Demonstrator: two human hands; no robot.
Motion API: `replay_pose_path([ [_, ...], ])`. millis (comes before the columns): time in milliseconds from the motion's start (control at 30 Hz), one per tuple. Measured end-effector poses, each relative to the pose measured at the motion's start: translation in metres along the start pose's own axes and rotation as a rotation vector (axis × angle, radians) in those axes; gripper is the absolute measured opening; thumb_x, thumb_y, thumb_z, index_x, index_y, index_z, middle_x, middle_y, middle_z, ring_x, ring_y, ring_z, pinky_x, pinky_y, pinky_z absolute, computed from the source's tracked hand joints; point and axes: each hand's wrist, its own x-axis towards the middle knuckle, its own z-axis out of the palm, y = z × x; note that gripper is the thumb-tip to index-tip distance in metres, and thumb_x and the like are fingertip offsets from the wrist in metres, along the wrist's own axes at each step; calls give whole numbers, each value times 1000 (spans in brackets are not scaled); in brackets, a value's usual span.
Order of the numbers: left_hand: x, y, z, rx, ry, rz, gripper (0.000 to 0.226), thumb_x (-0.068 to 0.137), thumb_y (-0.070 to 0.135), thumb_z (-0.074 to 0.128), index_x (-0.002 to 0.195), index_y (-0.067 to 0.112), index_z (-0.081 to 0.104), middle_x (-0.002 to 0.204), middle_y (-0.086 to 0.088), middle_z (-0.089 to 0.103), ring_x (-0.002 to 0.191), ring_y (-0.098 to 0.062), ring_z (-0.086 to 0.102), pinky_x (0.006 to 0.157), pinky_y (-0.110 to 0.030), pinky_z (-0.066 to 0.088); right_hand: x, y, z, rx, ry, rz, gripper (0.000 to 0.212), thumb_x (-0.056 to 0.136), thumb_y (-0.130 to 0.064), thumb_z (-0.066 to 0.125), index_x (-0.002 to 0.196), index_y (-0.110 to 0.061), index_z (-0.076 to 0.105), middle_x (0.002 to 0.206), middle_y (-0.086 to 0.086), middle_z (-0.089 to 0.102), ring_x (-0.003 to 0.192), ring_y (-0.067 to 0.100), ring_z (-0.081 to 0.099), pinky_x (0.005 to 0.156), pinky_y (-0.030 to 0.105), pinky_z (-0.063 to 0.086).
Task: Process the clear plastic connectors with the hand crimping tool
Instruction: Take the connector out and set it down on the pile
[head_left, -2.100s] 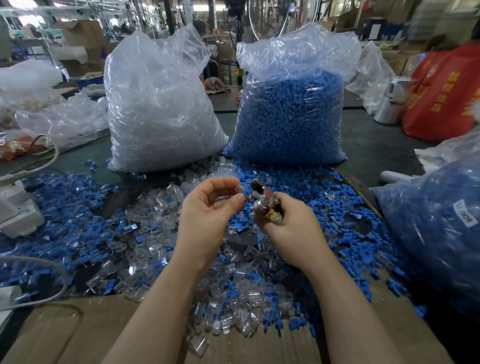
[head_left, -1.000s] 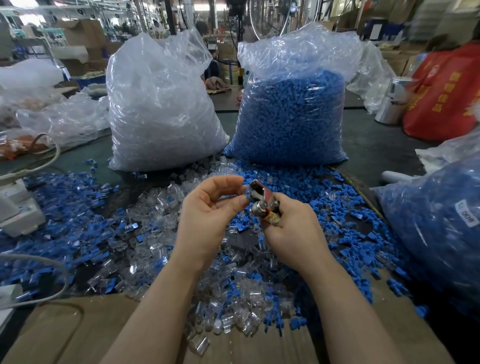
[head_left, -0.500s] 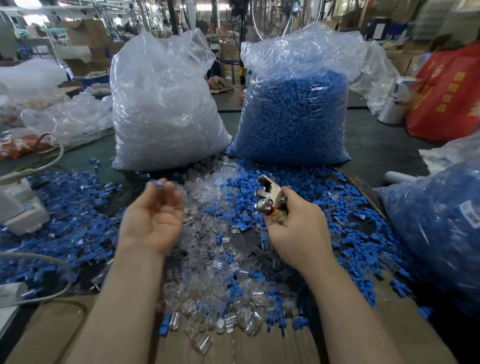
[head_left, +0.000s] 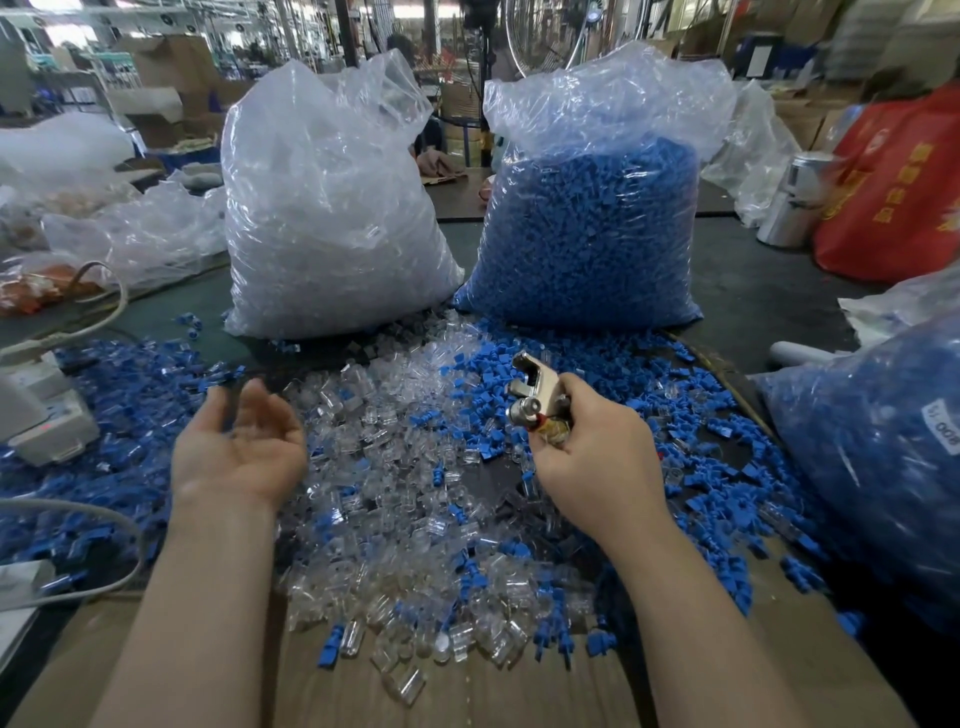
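Strewn with clear connectors (head_left: 410, 467), the bench (head_left: 753, 296) lies under both hands: left hand (head_left: 241, 447) palm-up, fingers loosely spread, empty; right hand (head_left: 597, 457) fingers curled around the crimper (head_left: 535, 395).

Back of counter (head_left: 753, 291): two full bags are standing side by side, the connector bag (head_left: 332, 208) left of the cap bag (head_left: 587, 223).
Middle: the loose connectors (head_left: 405, 467) are lying heaped in front of both bags, with loose caps (head_left: 649, 374) spreading to either side.
Near edge: cardboard (head_left: 467, 691) is lying under the heap's front.
Left hand (head_left: 239, 447): hovering palm-up over the heap's left side.
Right hand (head_left: 592, 452): gripping the crimping tool (head_left: 535, 387) above the heap's right side.
Far right: a third bag (head_left: 872, 457) is sitting beside the caps.
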Motion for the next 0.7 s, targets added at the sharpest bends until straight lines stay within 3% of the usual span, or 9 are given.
replay_pose_path([
  [100, -25, -21, 23, 586, -220, -39, 22, 84, 38, 67, 89, 16, 66, 69, 8, 65, 54, -1, 59, 51, -14, 50, 2, 1, 0, -82, -15, -5, 23, 82, -22, 63, 89, -30, 43, 63, -12, 50, 55, 7, 43, 44, 28, 26],
  [200, -46, -48, 36, 1184, -540, 4, 45, 72, 53, 72, 98, 17, 69, 77, 5, 70, 63, -4, 62, 56, -18, 51, 3, 0, -1, -201, -21, -4, 19, 78, -21, 63, 91, -25, 49, 65, -9, 48, 59, 18, 46, 46, 30, 29],
  [267, -62, -67, 41, 1432, -690, -26, 55, 62, 58, 73, 102, 20, 68, 84, 8, 74, 70, -6, 66, 60, -19, 54, 2, -1, -1, -231, -2, -42, 20, 74, -17, 65, 87, -21, 50, 64, -7, 47, 59, 23, 48, 47, 30, 25],
  [367, -73, -91, 39, 1488, -727, -61, 45, 71, 42, 78, 106, 15, 67, 93, -2, 76, 75, -12, 70, 60, -18, 52, 1, -2, -1, -242, 13, -115, 33, 67, -17, 72, 77, -21, 41, 61, -8, 40, 55, 24, 42, 52, 31, 22],
  [500, -72, -97, 38, 1436, -642, 49, 21, 77, 8, 80, 97, 7, 72, 85, -16, 75, 67, -15, 69, 59, -18, 52, 2, -5, 1, -324, 16, -152, 32, 62, -14, 68, 77, -21, 41, 66, -9, 39, 62, 21, 37, 59, 33, 23],
  [600, -69, -96, 37, 1358, -590, 138, 18, 75, 1, 78, 91, 9, 72, 79, -16, 74, 63, -14, 66, 57, -19, 53, 1, 0, 3, -383, 23, -140, 38, 62, -21, 70, 96, -21, 54, 86, -4, 58, 82, 23, 48, 73, 34, 28],
  [700, -62, -90, 37, 1228, -495, 181, 30, 73, 6, 82, 100, 7, 67, 74, -8, 74, 63, -12, 68, 59, -20, 55, 0, 4, 2, -383, 1, -53, 54, 67, -29, 70, 118, -31, 52, 107, -4, 57, 104, 24, 48, 98, 37, 26],
])
